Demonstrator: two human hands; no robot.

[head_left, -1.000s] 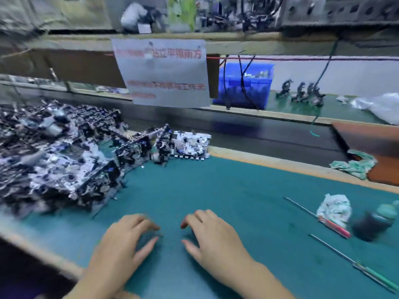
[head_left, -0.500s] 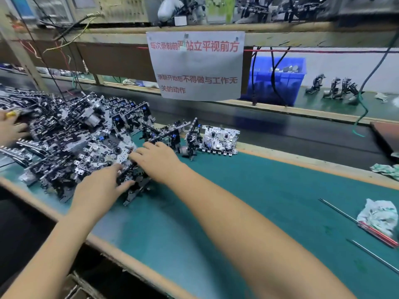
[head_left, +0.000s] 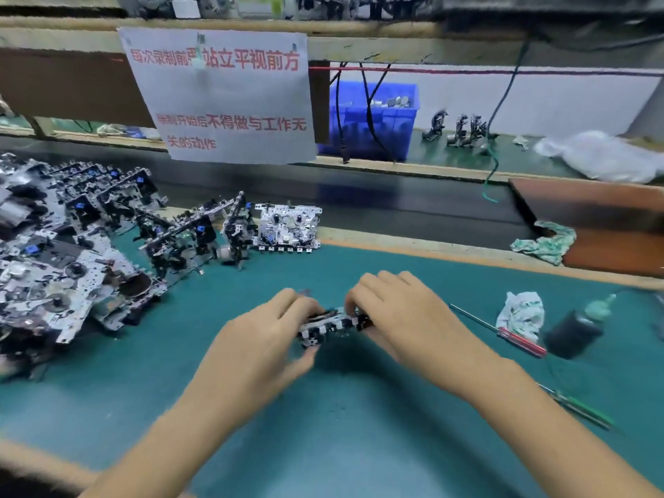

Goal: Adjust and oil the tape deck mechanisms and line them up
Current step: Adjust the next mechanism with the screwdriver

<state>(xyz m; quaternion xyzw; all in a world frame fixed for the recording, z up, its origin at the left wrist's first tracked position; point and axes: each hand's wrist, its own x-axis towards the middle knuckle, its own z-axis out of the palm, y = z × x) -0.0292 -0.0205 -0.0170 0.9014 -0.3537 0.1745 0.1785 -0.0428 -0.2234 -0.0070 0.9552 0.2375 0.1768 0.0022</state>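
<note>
Behind mat (head_left: 359, 443), parts-filled blue bin (head_left: 373, 138)

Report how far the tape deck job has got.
Done: a few mechanisms stand in a row along the mat's far edge. In hand: both hands, left and right, hold one mechanism. Left: the pile, with the oil bottle and red-handled screwdriver untouched.

Tape deck mechanism (head_left: 332, 325) between both hands
</note>
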